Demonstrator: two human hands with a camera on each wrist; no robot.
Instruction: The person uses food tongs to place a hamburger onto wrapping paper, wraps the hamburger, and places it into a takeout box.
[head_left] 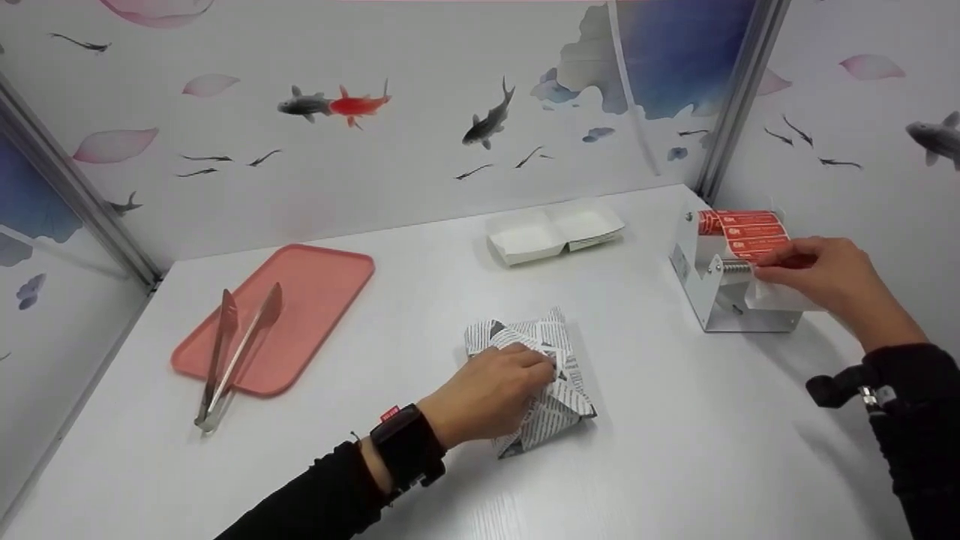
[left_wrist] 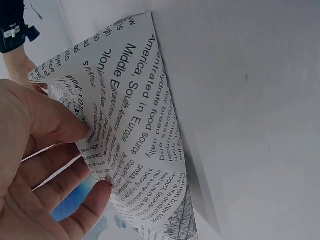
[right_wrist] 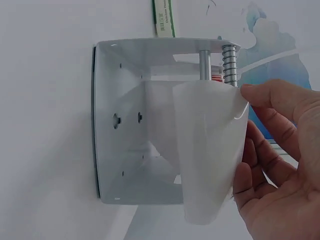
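Across the white table [head_left: 660, 450] in the head view, we see a newsprint packet [head_left: 559, 409] under our left hand [head_left: 491, 394], its long axis running away from us with the far end leaning a little left. What matters most is the sideways gap: our right hand [head_left: 829, 274] is well apart from the packet, out to its right and farther from us, at a label dispenser [head_left: 694, 285]. Our left hand is thus the nearer one, its bent fingers on the paper, while our right thumb and fingers pinch the end of a strip of red labels [head_left: 754, 234]. A pink tray [head_left: 322, 300] with metal tongs [head_left: 268, 307] lying partly on it is to the left, and an open white carton [head_left: 521, 240] stands beyond the packet.

From the left wrist, we get what the head view hides: our thumb and curled fingers grip the paper along a fold, and words such as "Europe" are legible. What lies inside the wrapping we cannot tell.

From the right wrist, we look into the dispenser's hollow frame, with its sprung roller [right_wrist: 229, 65] and a loose curve of pale backing [right_wrist: 210, 145]. Our thumb meets the backing's edge, the other fingers curled behind; only a sliver of red shows here.
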